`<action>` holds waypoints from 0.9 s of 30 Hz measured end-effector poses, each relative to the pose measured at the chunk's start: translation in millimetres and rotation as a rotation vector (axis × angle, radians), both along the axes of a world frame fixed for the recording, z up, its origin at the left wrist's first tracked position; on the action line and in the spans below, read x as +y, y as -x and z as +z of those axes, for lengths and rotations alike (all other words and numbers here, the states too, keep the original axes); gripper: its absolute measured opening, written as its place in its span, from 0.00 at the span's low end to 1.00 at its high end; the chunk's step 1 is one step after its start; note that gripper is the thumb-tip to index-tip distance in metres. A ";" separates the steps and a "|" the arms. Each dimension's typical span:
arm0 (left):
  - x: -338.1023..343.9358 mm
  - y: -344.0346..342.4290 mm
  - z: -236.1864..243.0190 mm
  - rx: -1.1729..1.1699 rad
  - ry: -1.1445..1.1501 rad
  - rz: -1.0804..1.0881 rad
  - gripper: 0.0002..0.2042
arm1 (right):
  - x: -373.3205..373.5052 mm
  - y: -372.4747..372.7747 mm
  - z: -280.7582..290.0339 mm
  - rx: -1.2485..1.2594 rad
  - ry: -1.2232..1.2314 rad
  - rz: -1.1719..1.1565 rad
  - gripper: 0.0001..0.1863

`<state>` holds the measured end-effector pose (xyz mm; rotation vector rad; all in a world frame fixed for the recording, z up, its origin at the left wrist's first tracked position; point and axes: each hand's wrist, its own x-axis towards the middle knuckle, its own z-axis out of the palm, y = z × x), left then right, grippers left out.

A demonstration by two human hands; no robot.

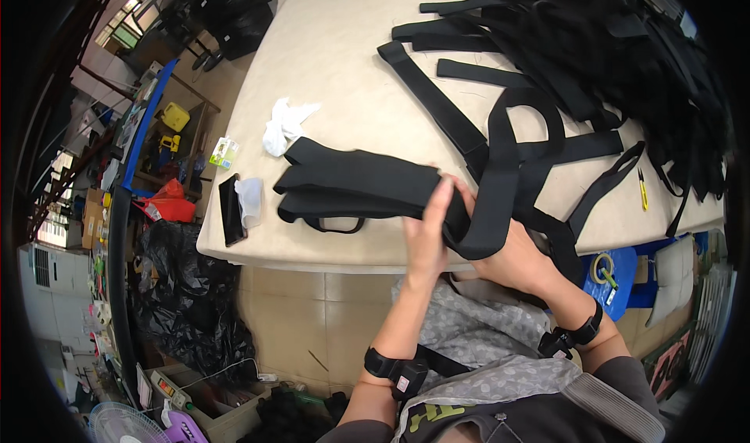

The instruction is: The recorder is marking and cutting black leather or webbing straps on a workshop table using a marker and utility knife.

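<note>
Mid-frame, the left hand [426, 236] was closed on the right end of a folded black strap [359, 181]; the right hand [516, 263] sat partly behind a loop [494, 201], grip unclear. The strap looked light, floppy, best pinched across its layers.

The left grip [426, 238] clasps a folded black strap [363, 179] over a cream table [336, 60], the right grip [512, 260] nearby.

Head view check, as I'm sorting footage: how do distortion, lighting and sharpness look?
Head view: the pale table is brightly lit, its near edge bowed, with black picture corners; head view: the dark strap pile loses detail; head view: the left hand and held black strapping look fairly sharp.
</note>
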<state>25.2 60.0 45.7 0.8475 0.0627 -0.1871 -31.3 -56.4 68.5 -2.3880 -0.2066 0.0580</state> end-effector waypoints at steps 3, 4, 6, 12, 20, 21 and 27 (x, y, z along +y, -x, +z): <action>13.1 -18.6 39.5 -0.096 0.123 -0.028 0.10 | -20.2 -0.5 6.4 -0.191 -0.061 0.102 0.40; 14.2 -26.6 45.9 -0.088 0.166 -0.016 0.11 | -27.6 4.9 4.8 -0.189 -0.050 0.085 0.40; 31.7 -46.3 42.7 0.095 0.130 -0.006 0.15 | -40.3 19.0 -8.1 0.065 -0.209 0.011 0.41; 51.1 -59.7 -3.0 0.361 0.061 -0.019 0.21 | -73.3 43.0 -17.4 -0.029 -0.195 -0.243 0.15; 17.3 -38.7 22.1 0.271 0.278 -0.250 0.20 | -65.7 -29.6 12.4 -0.650 0.344 -0.332 0.21; 8.9 -34.9 26.0 0.257 0.245 -0.280 0.20 | -76.2 -46.6 8.3 -0.582 0.351 -0.276 0.21; -6.1 -32.8 2.6 0.162 0.307 -0.400 0.23 | -76.6 -103.2 120.2 -1.026 0.138 -0.291 0.18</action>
